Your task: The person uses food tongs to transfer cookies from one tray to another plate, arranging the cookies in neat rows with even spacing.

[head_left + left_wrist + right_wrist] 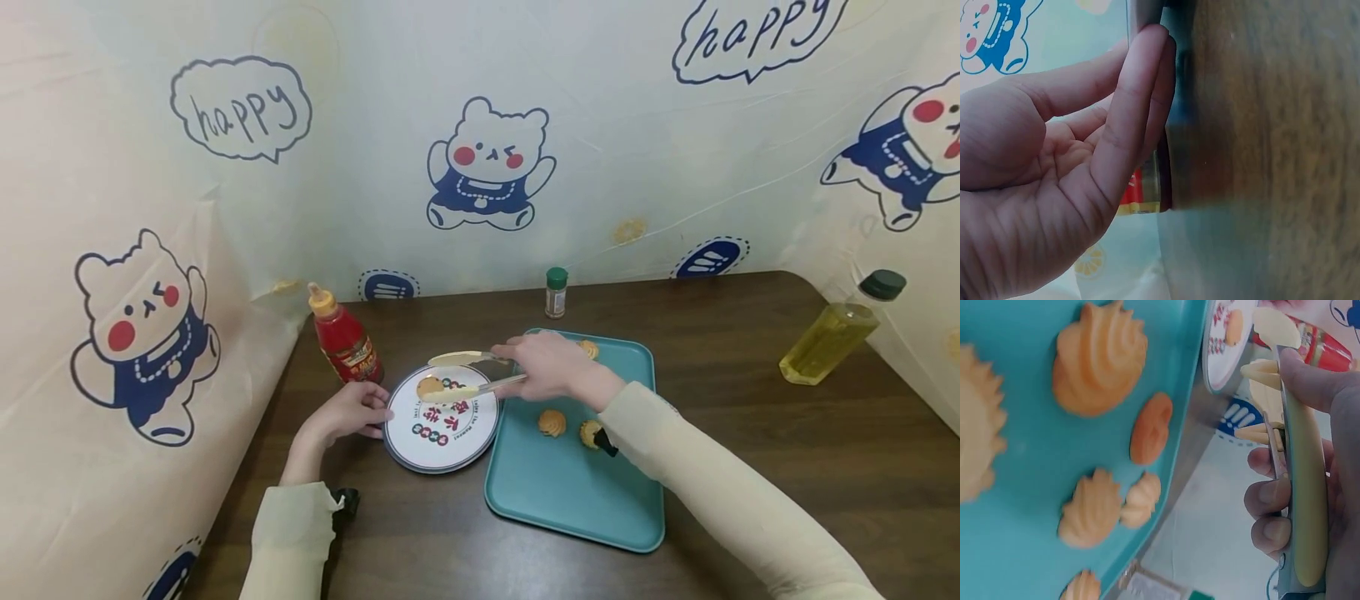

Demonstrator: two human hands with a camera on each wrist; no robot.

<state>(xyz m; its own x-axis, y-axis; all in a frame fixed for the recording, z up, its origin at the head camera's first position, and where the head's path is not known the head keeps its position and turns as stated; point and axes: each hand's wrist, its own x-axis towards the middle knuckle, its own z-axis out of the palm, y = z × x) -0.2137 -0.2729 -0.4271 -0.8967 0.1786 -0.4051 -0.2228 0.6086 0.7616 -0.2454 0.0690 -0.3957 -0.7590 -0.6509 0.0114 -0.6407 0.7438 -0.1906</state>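
My right hand (551, 367) holds tongs (1307, 506) with cream-coloured grips and tips, their two arms spread apart over the plate. A round golden cookie (430, 387) lies on the white plate (408, 421) with red printing, close to the lower tong tip. At the plate's left rim, my left hand (352, 412) pinches the edge between thumb and fingers; the left wrist view shows the fingertips meeting there. Beneath the right forearm is a teal tray (570, 508) bearing several ridged cookies (1100, 359), partly covered by the arm in the head view.
A red sauce bottle (348, 342) with a yellow cap stands behind my left hand. At the back is a small green-lidded shaker (556, 293). An oil bottle (832, 337) stands far right. A printed cloth (360, 167) backs the brown table (742, 400).
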